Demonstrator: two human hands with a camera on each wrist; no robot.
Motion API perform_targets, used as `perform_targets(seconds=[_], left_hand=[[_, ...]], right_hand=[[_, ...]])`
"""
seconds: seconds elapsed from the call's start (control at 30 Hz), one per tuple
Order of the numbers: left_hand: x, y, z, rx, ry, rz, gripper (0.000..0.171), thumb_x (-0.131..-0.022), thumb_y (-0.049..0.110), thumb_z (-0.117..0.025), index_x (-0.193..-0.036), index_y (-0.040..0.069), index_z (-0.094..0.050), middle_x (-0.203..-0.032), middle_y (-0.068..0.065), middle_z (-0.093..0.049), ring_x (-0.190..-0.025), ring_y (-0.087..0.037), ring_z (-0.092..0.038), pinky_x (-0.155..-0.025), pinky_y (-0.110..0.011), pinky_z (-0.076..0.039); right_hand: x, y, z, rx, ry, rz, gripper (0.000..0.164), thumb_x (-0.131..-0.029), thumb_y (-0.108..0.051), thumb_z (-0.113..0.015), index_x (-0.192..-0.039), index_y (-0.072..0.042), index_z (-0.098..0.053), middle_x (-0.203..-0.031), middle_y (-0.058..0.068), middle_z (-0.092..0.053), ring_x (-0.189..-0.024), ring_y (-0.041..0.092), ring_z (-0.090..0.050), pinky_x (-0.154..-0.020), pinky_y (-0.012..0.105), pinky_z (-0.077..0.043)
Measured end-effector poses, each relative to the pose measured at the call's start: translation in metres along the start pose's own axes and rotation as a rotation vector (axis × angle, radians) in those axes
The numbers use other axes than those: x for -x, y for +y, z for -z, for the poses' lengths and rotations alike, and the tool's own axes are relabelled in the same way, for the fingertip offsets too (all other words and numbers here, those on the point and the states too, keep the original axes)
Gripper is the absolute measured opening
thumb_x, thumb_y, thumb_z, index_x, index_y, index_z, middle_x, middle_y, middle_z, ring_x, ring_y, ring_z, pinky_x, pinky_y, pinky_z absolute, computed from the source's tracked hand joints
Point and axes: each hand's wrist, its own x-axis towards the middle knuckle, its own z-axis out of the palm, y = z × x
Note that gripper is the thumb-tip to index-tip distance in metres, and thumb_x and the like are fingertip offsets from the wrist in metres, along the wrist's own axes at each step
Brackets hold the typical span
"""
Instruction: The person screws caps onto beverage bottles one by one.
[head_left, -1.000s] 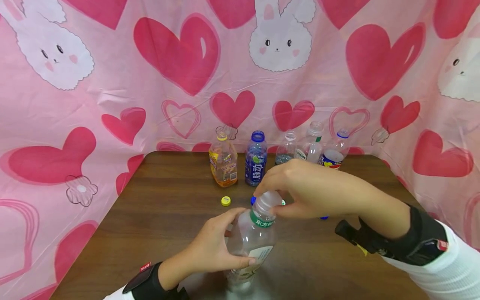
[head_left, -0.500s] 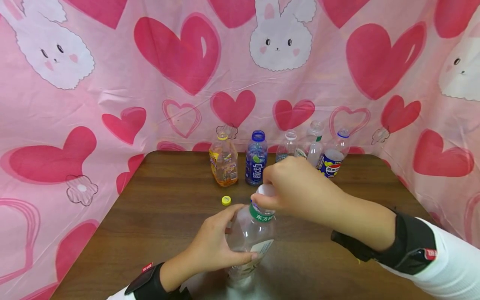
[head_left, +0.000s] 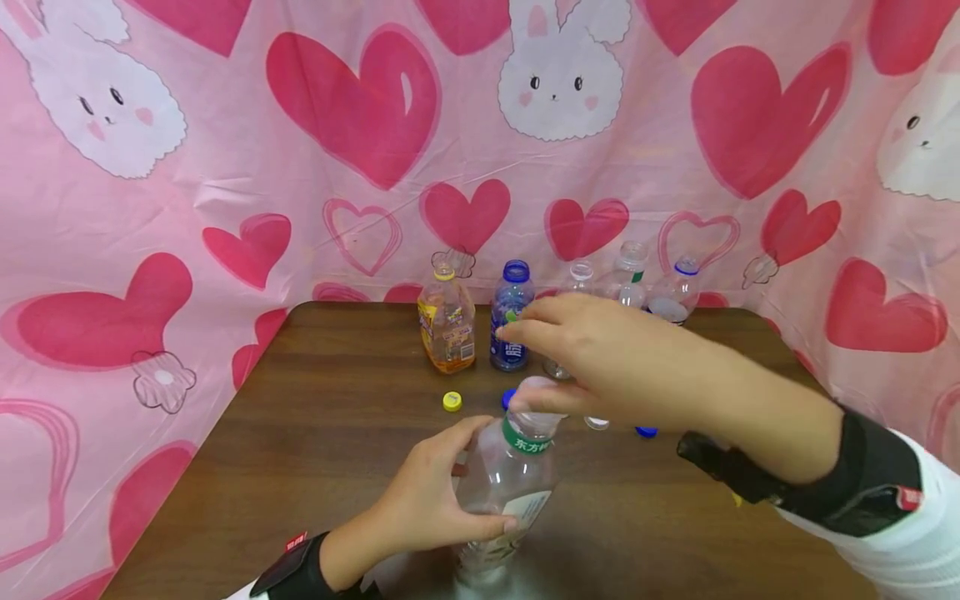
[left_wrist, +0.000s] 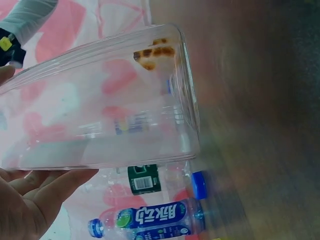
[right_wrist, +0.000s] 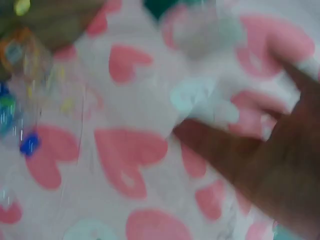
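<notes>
My left hand (head_left: 431, 492) grips the body of a clear plastic bottle (head_left: 510, 475) with a green neck band, tilted slightly to the right. In the left wrist view, fingers (left_wrist: 62, 192) lie along one side of the same bottle (left_wrist: 100, 115). Over the bottle's pale top hovers my right hand (head_left: 600, 354), its fingers stretched out and apart, the thumb at or beside the neck. In the right wrist view that hand (right_wrist: 270, 150) is blurred, with thumb and fingers spread. Whether a cap sits on the neck cannot be made out.
Along the table's back stand a yellow-ringed bottle (head_left: 447, 329), a blue bottle (head_left: 512, 300) and several clear ones partly behind the right hand. Before them lie a yellow cap (head_left: 452, 402), a white cap (head_left: 597, 423) and two blue caps. A printed pink cloth (head_left: 360, 108) hangs behind.
Half a second ago my right fingers were curled round the bottle's top; they have since straightened, and the hand has shifted slightly right. The left hand and bottle have barely moved.
</notes>
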Motion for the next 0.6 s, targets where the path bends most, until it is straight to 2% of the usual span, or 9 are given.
perform_targets(seconds=[0.07,0.13,0.17,0.27,0.4,0.5,0.6], left_hand=[[0.0,0.0,0.0,0.012,-0.004,-0.007,0.08,-0.066,0.047,-0.088,-0.132,0.022,-0.05,-0.115,0.011,-0.061,-0.096,-0.01,-0.061,-0.07,-0.025,-0.056],[0.0,0.0,0.001,0.027,-0.014,-0.008,0.08,-0.067,0.045,-0.088,-0.133,0.022,-0.049,-0.117,0.011,-0.061,-0.098,-0.01,-0.061,-0.071,-0.024,-0.056],[0.0,0.0,0.002,0.035,-0.02,-0.008,0.08,-0.067,0.044,-0.088,-0.133,0.021,-0.049,-0.118,0.01,-0.061,-0.099,-0.011,-0.06,-0.072,-0.024,-0.056],[-0.001,0.002,0.004,0.075,-0.051,0.016,0.08,-0.069,0.041,-0.088,-0.135,0.02,-0.048,-0.121,0.01,-0.06,-0.102,-0.011,-0.06,-0.074,-0.024,-0.056],[-0.001,0.004,0.006,0.11,-0.087,0.041,0.08,-0.07,0.039,-0.087,-0.136,0.019,-0.047,-0.121,0.009,-0.06,-0.103,-0.012,-0.059,-0.075,-0.026,-0.056],[-0.001,0.004,0.005,0.11,-0.091,0.042,0.08,-0.07,0.039,-0.087,-0.136,0.018,-0.047,-0.12,0.008,-0.06,-0.103,-0.012,-0.06,-0.075,-0.026,-0.056],[-0.001,0.003,0.004,0.105,-0.076,0.035,0.079,-0.069,0.038,-0.088,-0.135,0.019,-0.048,-0.119,0.008,-0.061,-0.101,-0.012,-0.06,-0.074,-0.026,-0.056]], right_hand=[[0.004,0.008,0.009,-0.103,-0.056,0.123,0.045,-0.084,-0.034,-0.078,-0.124,-0.017,-0.066,-0.134,0.002,-0.055,-0.122,0.02,-0.052,-0.092,0.037,-0.052],[0.005,0.014,0.015,-0.211,-0.146,0.199,0.046,-0.082,-0.023,-0.08,-0.126,-0.023,-0.065,-0.147,-0.001,-0.044,-0.132,0.02,-0.042,-0.095,0.036,-0.05],[0.006,0.016,0.016,-0.253,-0.174,0.226,0.046,-0.082,-0.019,-0.08,-0.125,-0.024,-0.066,-0.149,-0.003,-0.042,-0.132,0.018,-0.042,-0.094,0.033,-0.051],[0.004,0.018,0.014,-0.326,-0.219,0.277,0.042,-0.082,-0.007,-0.078,-0.119,-0.024,-0.069,-0.145,-0.005,-0.046,-0.128,0.014,-0.048,-0.088,0.028,-0.052],[0.002,0.021,0.007,-0.382,-0.203,0.305,0.038,-0.081,0.001,-0.076,-0.111,-0.022,-0.072,-0.128,-0.006,-0.061,-0.113,0.011,-0.058,-0.083,0.025,-0.054],[0.002,0.021,0.002,-0.383,-0.18,0.302,0.036,-0.081,0.002,-0.076,-0.109,-0.021,-0.074,-0.118,-0.007,-0.064,-0.105,0.009,-0.06,-0.083,0.024,-0.054],[0.002,0.02,0.0,-0.362,-0.176,0.261,0.035,-0.081,0.0,-0.078,-0.11,-0.019,-0.074,-0.116,-0.007,-0.065,-0.104,0.009,-0.061,-0.081,0.021,-0.054]])
